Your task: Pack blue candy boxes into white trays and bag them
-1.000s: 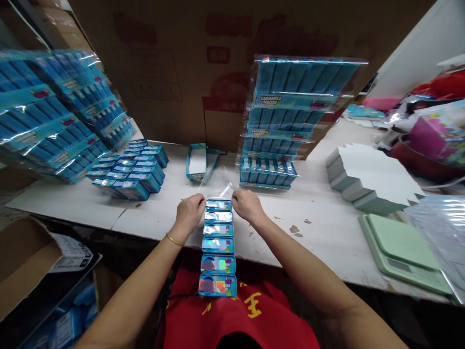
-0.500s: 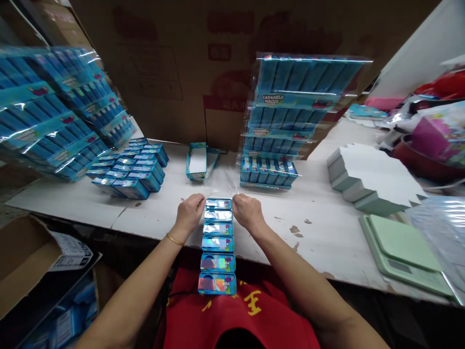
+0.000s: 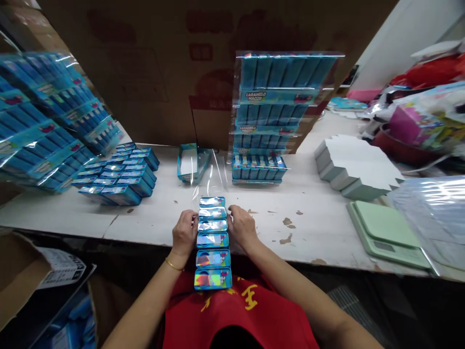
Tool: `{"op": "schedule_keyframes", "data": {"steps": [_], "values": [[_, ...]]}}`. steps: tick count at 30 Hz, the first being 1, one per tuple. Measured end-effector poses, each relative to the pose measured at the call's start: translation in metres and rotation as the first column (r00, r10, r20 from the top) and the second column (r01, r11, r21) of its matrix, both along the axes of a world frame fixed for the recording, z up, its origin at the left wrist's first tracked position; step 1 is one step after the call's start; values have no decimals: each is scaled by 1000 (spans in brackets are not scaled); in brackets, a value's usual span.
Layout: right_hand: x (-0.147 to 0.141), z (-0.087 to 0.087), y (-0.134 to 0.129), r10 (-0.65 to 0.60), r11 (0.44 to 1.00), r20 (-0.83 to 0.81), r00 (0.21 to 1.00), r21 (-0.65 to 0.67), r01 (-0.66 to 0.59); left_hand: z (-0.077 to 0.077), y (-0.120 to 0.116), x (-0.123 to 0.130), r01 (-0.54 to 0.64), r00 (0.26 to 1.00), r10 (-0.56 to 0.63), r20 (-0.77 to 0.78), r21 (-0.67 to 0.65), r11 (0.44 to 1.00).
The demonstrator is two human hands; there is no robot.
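Note:
A row of several small shiny blue boxes (image 3: 212,239) runs from the table's front edge toward my red apron (image 3: 236,310). A clear plastic bag (image 3: 214,177) spreads out from the row's far end. My left hand (image 3: 184,232) is at the row's left side, its fingers curled on what looks like the bag's edge. On the opposite side my right hand (image 3: 242,226) is curled the same way, thumb and fingers against the row. The film between the fingers is hard to make out. Beyond the bag lies an open blue tray (image 3: 179,167) with a white inside.
Left of the tray stand grouped blue boxes (image 3: 119,189). Wrapped stacks rise at far left (image 3: 47,121) and right of centre (image 3: 269,97), before a large cardboard carton (image 3: 152,72). White card pieces (image 3: 359,160), a green scale (image 3: 387,228) and clear bags (image 3: 432,203) lie right.
Both hands have slid back toward me along the row's sides, from its far end. More clear plastic shows beyond the row. The view has shifted slightly right.

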State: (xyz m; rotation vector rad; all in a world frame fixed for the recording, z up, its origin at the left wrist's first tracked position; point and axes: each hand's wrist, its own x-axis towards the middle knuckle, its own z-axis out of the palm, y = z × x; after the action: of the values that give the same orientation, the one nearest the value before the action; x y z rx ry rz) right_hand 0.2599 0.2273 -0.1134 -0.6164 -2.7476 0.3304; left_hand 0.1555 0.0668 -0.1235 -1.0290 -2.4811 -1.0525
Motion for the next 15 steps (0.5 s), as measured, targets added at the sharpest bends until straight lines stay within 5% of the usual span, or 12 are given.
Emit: {"op": "schedule_keyframes", "data": {"steps": [7, 15], "values": [[-7, -5, 0, -96, 991, 143, 985, -78, 108, 7, 7, -7, -108, 975, 129, 183, -119, 987], [-8, -2, 0, -149, 977, 217, 965, -120, 177, 11, 12, -8, -114, 961, 191, 201, -341, 933]]}}
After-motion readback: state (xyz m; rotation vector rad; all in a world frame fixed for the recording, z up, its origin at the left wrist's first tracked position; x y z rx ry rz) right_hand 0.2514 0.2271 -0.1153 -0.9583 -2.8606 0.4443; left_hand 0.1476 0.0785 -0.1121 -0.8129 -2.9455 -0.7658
